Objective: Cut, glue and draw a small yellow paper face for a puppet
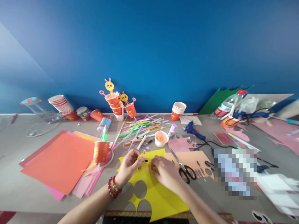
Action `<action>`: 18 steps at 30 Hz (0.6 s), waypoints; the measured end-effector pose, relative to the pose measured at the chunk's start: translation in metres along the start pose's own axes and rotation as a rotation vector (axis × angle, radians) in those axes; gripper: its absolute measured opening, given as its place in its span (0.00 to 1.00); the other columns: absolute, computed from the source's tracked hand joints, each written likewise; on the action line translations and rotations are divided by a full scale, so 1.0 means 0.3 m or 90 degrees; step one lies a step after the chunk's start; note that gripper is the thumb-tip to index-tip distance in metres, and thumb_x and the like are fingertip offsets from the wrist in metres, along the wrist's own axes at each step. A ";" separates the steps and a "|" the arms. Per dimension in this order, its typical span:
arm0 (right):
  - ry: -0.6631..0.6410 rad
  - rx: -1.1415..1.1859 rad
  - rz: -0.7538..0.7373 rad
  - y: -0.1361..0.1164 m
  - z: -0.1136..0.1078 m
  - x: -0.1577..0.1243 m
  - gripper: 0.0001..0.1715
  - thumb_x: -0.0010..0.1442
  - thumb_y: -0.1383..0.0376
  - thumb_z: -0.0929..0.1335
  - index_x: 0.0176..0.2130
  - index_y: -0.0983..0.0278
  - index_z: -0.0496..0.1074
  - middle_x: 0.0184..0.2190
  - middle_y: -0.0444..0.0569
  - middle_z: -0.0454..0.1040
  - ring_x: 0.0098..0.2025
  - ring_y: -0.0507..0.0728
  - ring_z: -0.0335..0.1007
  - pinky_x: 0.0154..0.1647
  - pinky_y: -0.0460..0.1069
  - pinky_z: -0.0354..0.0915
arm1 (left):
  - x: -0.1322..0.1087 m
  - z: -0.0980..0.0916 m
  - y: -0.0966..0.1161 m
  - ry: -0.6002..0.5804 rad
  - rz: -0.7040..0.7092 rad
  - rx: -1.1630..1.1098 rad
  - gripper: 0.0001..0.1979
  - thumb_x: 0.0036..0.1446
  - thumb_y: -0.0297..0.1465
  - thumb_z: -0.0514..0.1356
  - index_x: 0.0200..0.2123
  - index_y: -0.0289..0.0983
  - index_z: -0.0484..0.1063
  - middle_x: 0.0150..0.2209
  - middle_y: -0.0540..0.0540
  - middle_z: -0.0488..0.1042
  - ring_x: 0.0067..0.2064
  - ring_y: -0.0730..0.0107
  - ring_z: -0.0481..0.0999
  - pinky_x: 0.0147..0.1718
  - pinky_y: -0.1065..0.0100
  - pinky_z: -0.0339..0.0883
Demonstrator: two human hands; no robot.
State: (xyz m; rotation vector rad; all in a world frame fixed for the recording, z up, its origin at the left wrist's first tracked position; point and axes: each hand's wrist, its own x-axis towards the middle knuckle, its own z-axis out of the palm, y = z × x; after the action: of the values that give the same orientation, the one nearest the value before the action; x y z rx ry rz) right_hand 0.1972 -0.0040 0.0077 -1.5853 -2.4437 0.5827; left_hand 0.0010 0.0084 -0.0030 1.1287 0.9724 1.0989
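Note:
A small yellow paper bunny face (144, 159) with pink ears and drawn eyes is between my two hands. My left hand (131, 165), with a red bead bracelet at the wrist, pinches its left edge between thumb and fingers. My right hand (165, 170) has its fingers bent together at the face's right edge; its fingertips are partly hidden. Under both hands lies a yellow paper sheet (161, 196) with round holes cut from it. Black-handled scissors (184, 169) rest on a cut peach sheet (201, 157) right of my right hand.
Loose coloured straws (142, 126) lie ahead, near a paper cup (161, 138) and a glue stick (172, 130). A blue glue gun (194, 130) with a black cord is at right. Coloured sheets (63, 161) and a red cup with straws (101, 151) are left. Decorated cups (114, 102) stand against the wall.

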 end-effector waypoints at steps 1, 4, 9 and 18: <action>-0.006 -0.013 0.000 -0.007 -0.003 0.002 0.09 0.60 0.72 0.66 0.39 0.62 0.75 0.40 0.51 0.78 0.46 0.61 0.75 0.40 0.49 0.65 | 0.000 0.000 -0.001 0.002 -0.001 0.003 0.20 0.55 0.45 0.68 0.32 0.37 0.65 0.29 0.51 0.71 0.26 0.76 0.71 0.24 0.75 0.64; -0.010 -0.045 0.001 -0.029 -0.010 0.007 0.10 0.59 0.73 0.66 0.38 0.63 0.74 0.40 0.53 0.78 0.45 0.62 0.76 0.37 0.49 0.64 | 0.000 -0.002 -0.007 0.004 -0.003 0.011 0.20 0.56 0.45 0.67 0.32 0.37 0.65 0.31 0.49 0.73 0.26 0.76 0.70 0.24 0.74 0.65; -0.016 -0.025 0.022 -0.035 -0.009 0.007 0.10 0.57 0.74 0.65 0.36 0.63 0.74 0.36 0.52 0.79 0.39 0.61 0.77 0.34 0.48 0.64 | -0.002 -0.004 -0.010 0.003 0.000 0.001 0.19 0.56 0.45 0.67 0.33 0.37 0.65 0.31 0.49 0.73 0.30 0.73 0.73 0.25 0.74 0.66; 0.195 0.454 0.066 0.052 -0.018 0.023 0.05 0.61 0.63 0.67 0.34 0.62 0.72 0.31 0.48 0.79 0.33 0.57 0.77 0.36 0.49 0.69 | -0.004 0.011 0.006 0.001 -0.027 -0.043 0.21 0.52 0.46 0.69 0.32 0.38 0.65 0.29 0.51 0.72 0.30 0.71 0.76 0.22 0.74 0.66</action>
State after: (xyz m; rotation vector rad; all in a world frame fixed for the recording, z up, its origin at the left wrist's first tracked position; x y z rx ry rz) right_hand 0.2091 0.0091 0.0058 -1.3627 -1.6626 0.9979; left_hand 0.0036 0.0069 -0.0008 1.0492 0.9497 1.0908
